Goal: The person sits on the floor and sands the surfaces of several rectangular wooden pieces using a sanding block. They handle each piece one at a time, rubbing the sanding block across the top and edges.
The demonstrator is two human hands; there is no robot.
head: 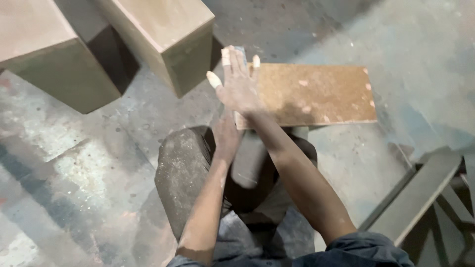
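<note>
Dusty blue-grey cloth covered the person's lap and knees at the near edge of the head view, and two bare forearms crossed above it, both powdered with pale dust. One dark, rounded block [185, 168] sat between the knees, its top speckled with the same dust. The left hand [226, 134] lay low and partly hidden under the other wrist, against the near left corner of the board; whether it was gripping or lying loose I could not tell. The right hand [237, 81] reached across it, flat and open with fingers spread, palm pressed down on the left end of one brown rectangular board [316, 94]. Three of its fingertips wore pale wrappings. A small grey pad [240, 49] peeked out just beyond those fingertips, mostly covered by the hand. The board lay nearly level across the knees, its long side running to the right, its surface flecked with several light patches. To the right, one grey slat [420, 193] leaned diagonally over darker framework. Under everything spread the stained concrete floor [74, 173]. Farthest off, at the upper left, stood two large olive-brown boxes [163, 34], side by side with a dark gap between them.
</note>
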